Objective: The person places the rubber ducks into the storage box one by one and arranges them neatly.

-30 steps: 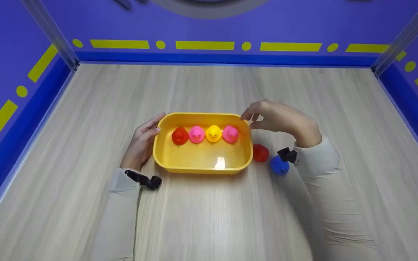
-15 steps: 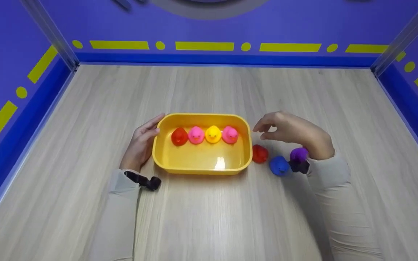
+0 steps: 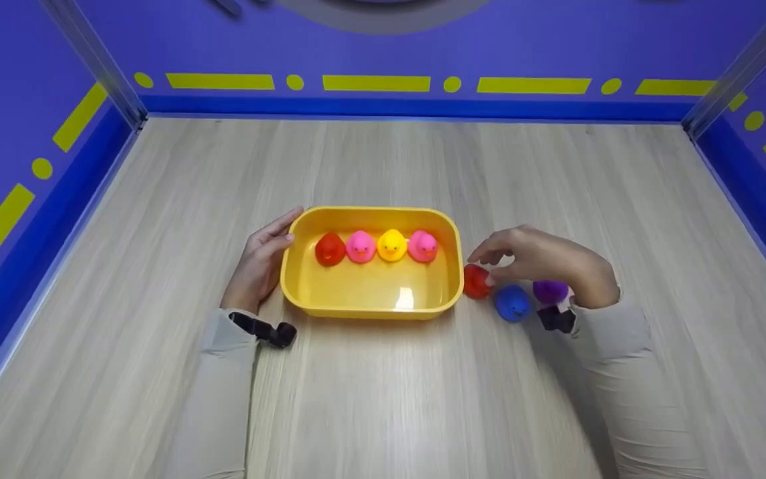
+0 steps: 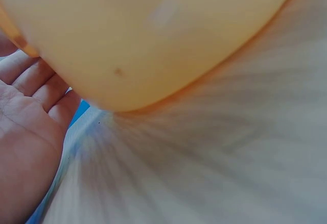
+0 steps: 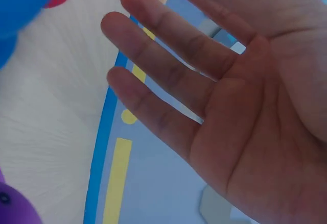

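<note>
A yellow plastic tub [image 3: 363,314] sits on the table in the head view. Along its back half stand a red rubber duck [image 3: 330,249], a pink duck [image 3: 360,247], a yellow duck [image 3: 391,245] and another pink duck [image 3: 422,246] in a row. My left hand [image 3: 255,265] rests against the tub's left end, fingers along the outside and thumb tip at the rim. My right hand [image 3: 542,261] hovers over a loose red duck [image 3: 475,282] right of the tub, thumb overlapping it; contact is unclear. In the right wrist view several fingers [image 5: 158,60] extend straight.
A blue duck [image 3: 512,303] stands to the right of the loose red one. Near my right wrist is a purple duck [image 3: 549,292], partly hidden. Blue-purple walls [image 3: 383,53] with yellow marks border the wooden table [image 3: 356,399].
My right hand has moved from the tub's back right corner rightward and nearer, down to the loose red duck. The purple duck has come into sight. My left hand stays put.
</note>
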`<state>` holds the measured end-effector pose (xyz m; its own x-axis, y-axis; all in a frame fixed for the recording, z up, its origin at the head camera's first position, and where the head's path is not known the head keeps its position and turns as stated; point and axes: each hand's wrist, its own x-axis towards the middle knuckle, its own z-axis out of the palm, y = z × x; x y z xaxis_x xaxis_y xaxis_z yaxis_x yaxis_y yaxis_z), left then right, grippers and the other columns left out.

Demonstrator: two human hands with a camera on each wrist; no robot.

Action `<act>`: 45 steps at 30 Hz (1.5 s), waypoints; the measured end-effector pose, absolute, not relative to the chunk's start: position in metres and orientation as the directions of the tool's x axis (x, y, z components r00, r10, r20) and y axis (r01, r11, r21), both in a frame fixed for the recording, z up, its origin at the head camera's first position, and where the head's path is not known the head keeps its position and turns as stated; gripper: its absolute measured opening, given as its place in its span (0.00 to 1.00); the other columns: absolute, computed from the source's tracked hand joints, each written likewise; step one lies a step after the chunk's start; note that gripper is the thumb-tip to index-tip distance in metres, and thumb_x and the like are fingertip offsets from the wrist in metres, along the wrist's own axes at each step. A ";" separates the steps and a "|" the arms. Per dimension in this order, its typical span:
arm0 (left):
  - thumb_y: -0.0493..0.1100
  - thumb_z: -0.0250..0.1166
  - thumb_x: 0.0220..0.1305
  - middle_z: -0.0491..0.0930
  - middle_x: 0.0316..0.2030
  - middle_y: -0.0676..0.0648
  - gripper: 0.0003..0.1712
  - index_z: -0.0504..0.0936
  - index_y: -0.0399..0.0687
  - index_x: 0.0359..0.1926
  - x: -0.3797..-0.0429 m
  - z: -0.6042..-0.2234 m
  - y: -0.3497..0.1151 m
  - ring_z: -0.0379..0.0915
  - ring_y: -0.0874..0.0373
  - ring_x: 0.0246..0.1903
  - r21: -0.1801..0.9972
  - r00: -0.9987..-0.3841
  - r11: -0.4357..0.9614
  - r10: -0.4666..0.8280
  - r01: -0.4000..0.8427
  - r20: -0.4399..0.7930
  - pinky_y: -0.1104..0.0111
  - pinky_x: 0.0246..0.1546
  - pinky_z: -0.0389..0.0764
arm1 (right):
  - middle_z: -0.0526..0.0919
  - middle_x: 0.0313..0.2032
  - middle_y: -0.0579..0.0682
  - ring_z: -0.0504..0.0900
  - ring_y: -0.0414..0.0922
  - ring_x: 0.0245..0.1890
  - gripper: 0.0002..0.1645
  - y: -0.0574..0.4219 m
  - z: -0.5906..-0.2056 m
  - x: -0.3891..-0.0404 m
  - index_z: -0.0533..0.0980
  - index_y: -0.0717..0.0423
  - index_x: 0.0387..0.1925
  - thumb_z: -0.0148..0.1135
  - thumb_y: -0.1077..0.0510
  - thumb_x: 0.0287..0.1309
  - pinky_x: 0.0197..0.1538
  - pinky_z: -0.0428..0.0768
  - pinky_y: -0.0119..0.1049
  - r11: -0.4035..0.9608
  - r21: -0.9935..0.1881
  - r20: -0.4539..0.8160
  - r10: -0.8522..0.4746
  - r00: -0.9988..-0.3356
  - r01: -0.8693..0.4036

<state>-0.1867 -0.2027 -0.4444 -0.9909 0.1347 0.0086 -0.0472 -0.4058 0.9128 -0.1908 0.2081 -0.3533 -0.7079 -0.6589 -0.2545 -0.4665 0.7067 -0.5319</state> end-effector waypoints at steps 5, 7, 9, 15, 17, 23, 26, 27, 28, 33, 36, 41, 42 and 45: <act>0.29 0.47 0.65 0.58 0.71 0.37 0.31 0.58 0.30 0.69 -0.187 -0.444 -0.203 0.59 0.55 0.68 0.915 -0.991 -0.401 0.131 -0.043 0.011 0.67 0.66 0.66 | 0.85 0.47 0.47 0.80 0.50 0.47 0.21 0.209 -0.359 -0.190 0.81 0.49 0.51 0.63 0.66 0.55 0.53 0.81 0.49 0.699 -0.531 -0.274 -0.677 -0.683 -0.479; 0.29 0.47 0.65 0.59 0.71 0.37 0.30 0.59 0.30 0.69 -0.187 -0.444 -0.203 0.59 0.54 0.68 0.914 -0.992 -0.403 0.127 -0.046 0.006 0.67 0.66 0.66 | 0.85 0.47 0.47 0.80 0.50 0.47 0.23 0.209 -0.360 -0.189 0.81 0.49 0.52 0.63 0.67 0.55 0.53 0.81 0.49 0.699 -0.531 -0.284 -0.679 -0.677 -0.479; 0.29 0.47 0.65 0.58 0.71 0.38 0.31 0.59 0.31 0.69 -0.187 -0.444 -0.203 0.59 0.54 0.68 0.914 -0.991 -0.403 0.130 -0.050 0.003 0.67 0.67 0.65 | 0.84 0.48 0.49 0.80 0.50 0.47 0.24 0.210 -0.362 -0.189 0.81 0.50 0.53 0.63 0.68 0.54 0.53 0.82 0.49 0.693 -0.529 -0.284 -0.689 -0.667 -0.490; 0.28 0.47 0.65 0.59 0.71 0.38 0.31 0.59 0.30 0.69 -0.188 -0.445 -0.203 0.59 0.55 0.68 0.915 -0.992 -0.401 0.126 -0.050 0.001 0.68 0.67 0.66 | 0.84 0.44 0.53 0.80 0.51 0.44 0.21 0.210 -0.367 -0.190 0.82 0.55 0.50 0.63 0.70 0.53 0.52 0.82 0.49 0.664 -0.521 -0.249 -0.719 -0.649 -0.536; 0.28 0.47 0.65 0.58 0.71 0.38 0.31 0.58 0.30 0.69 -0.188 -0.444 -0.203 0.58 0.55 0.68 0.916 -0.992 -0.398 0.130 -0.048 0.004 0.68 0.67 0.66 | 0.84 0.43 0.53 0.80 0.51 0.44 0.20 0.210 -0.367 -0.190 0.82 0.56 0.49 0.63 0.70 0.54 0.52 0.82 0.49 0.665 -0.518 -0.247 -0.718 -0.651 -0.537; 0.28 0.47 0.65 0.58 0.71 0.38 0.31 0.58 0.30 0.69 -0.187 -0.444 -0.204 0.60 0.55 0.67 0.913 -0.992 -0.404 0.129 -0.050 0.002 0.67 0.67 0.65 | 0.83 0.42 0.53 0.81 0.50 0.42 0.19 0.210 -0.367 -0.190 0.83 0.56 0.48 0.63 0.70 0.54 0.50 0.83 0.48 0.664 -0.512 -0.237 -0.719 -0.653 -0.545; 0.28 0.47 0.64 0.59 0.71 0.38 0.31 0.58 0.30 0.69 -0.188 -0.445 -0.204 0.60 0.56 0.67 0.912 -0.992 -0.408 0.128 -0.049 0.004 0.67 0.67 0.65 | 0.83 0.41 0.52 0.81 0.49 0.41 0.19 0.209 -0.368 -0.190 0.83 0.55 0.47 0.63 0.70 0.54 0.48 0.84 0.45 0.670 -0.502 -0.233 -0.714 -0.660 -0.547; 0.28 0.47 0.64 0.59 0.71 0.38 0.31 0.59 0.29 0.69 -0.188 -0.445 -0.204 0.60 0.56 0.67 0.911 -0.992 -0.409 0.126 -0.048 0.004 0.67 0.67 0.65 | 0.83 0.41 0.52 0.81 0.49 0.41 0.19 0.209 -0.369 -0.190 0.83 0.55 0.47 0.64 0.70 0.54 0.48 0.84 0.45 0.671 -0.500 -0.233 -0.713 -0.661 -0.548; 0.28 0.47 0.64 0.59 0.71 0.38 0.31 0.59 0.29 0.69 -0.188 -0.445 -0.204 0.61 0.56 0.67 0.912 -0.992 -0.407 0.123 -0.047 0.004 0.67 0.67 0.65 | 0.83 0.41 0.52 0.81 0.49 0.41 0.19 0.209 -0.369 -0.190 0.83 0.55 0.47 0.64 0.70 0.53 0.48 0.84 0.45 0.673 -0.499 -0.235 -0.712 -0.662 -0.546; 0.28 0.47 0.64 0.59 0.71 0.37 0.30 0.59 0.29 0.69 -0.188 -0.446 -0.203 0.62 0.57 0.66 0.915 -0.993 -0.402 0.116 -0.039 0.009 0.69 0.66 0.67 | 0.83 0.42 0.52 0.80 0.49 0.42 0.20 0.209 -0.370 -0.189 0.83 0.54 0.48 0.63 0.70 0.53 0.48 0.84 0.45 0.684 -0.503 -0.248 -0.699 -0.671 -0.528; 0.28 0.47 0.65 0.58 0.71 0.37 0.30 0.59 0.29 0.69 -0.188 -0.447 -0.203 0.61 0.57 0.67 0.915 -0.993 -0.402 0.121 -0.039 0.011 0.70 0.66 0.67 | 0.83 0.42 0.51 0.80 0.49 0.42 0.20 0.210 -0.370 -0.189 0.82 0.54 0.48 0.64 0.70 0.53 0.49 0.83 0.46 0.679 -0.509 -0.243 -0.703 -0.668 -0.529; 0.28 0.47 0.64 0.58 0.71 0.37 0.31 0.59 0.29 0.69 -0.188 -0.447 -0.203 0.59 0.55 0.68 0.912 -0.993 -0.409 0.121 -0.045 0.005 0.69 0.66 0.66 | 0.83 0.41 0.51 0.80 0.48 0.41 0.21 0.212 -0.371 -0.189 0.82 0.54 0.49 0.64 0.70 0.53 0.48 0.84 0.46 0.676 -0.514 -0.243 -0.705 -0.666 -0.528; 0.28 0.47 0.65 0.58 0.71 0.37 0.31 0.58 0.29 0.69 -0.188 -0.447 -0.203 0.59 0.55 0.68 0.911 -0.992 -0.409 0.122 -0.046 0.005 0.69 0.67 0.66 | 0.83 0.40 0.51 0.80 0.48 0.41 0.21 0.212 -0.372 -0.189 0.82 0.54 0.49 0.64 0.71 0.52 0.48 0.84 0.46 0.678 -0.515 -0.245 -0.703 -0.668 -0.524; 0.28 0.47 0.65 0.58 0.71 0.38 0.31 0.59 0.29 0.69 -0.188 -0.447 -0.203 0.58 0.55 0.68 0.910 -0.992 -0.411 0.126 -0.050 0.002 0.68 0.67 0.65 | 0.83 0.40 0.50 0.79 0.47 0.40 0.21 0.211 -0.372 -0.189 0.82 0.53 0.49 0.65 0.70 0.52 0.49 0.83 0.45 0.696 -0.507 -0.262 -0.686 -0.679 -0.509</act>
